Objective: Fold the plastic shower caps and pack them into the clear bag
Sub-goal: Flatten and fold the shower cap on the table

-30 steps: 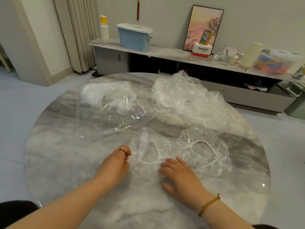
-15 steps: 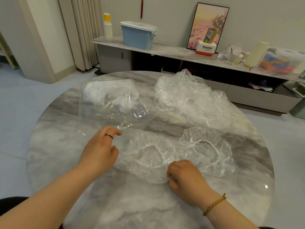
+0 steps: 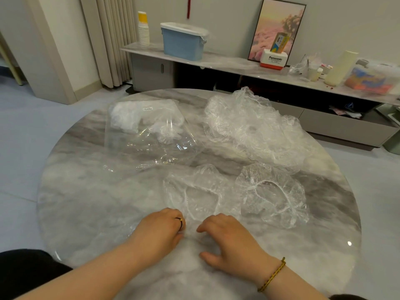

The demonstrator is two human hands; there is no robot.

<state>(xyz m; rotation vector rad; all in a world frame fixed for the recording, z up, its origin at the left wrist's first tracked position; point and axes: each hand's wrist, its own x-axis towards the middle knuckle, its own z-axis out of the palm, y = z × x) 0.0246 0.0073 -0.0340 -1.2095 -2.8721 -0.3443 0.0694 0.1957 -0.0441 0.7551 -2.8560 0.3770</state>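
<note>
— What's worn on the hands?
— A dark ring point(image 3: 180, 221) with a gold glint on the left hand point(image 3: 160, 230). At the right hand point(image 3: 229, 241), a braided yellow-brown cord bracelet point(image 3: 272, 275) circles the wrist.
— Any clothing?
— Bare forearms, and a black garment point(image 3: 26, 271) at the lower left edge.

clear bag point(image 3: 149, 135) left, cap pile point(image 3: 253, 128) right

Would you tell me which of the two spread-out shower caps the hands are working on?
The left cap: its near edge lies at the left hand and right hand. The right cap lies untouched beside it.
</note>
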